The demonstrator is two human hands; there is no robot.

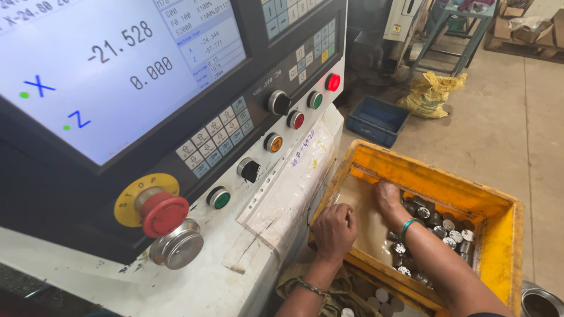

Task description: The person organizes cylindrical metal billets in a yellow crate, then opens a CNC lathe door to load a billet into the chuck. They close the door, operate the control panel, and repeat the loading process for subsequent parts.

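My left hand [333,230] rests on the near rim of a yellow plastic crate [499,235], fingers curled over the edge. My right hand [388,197], with a green bangle on its wrist, reaches down into the crate, fingers in a murky liquid beside several short round metal pieces [437,226] piled at the crate's right side. Whether the right hand holds a piece cannot be seen.
A machine control panel [176,117] with a lit screen, keys, knobs, coloured buttons and a red stop button [163,212] fills the left. A blue tray [377,120] and a yellow sack [432,94] lie on the concrete floor beyond. More metal pieces [382,300] lie below the crate.
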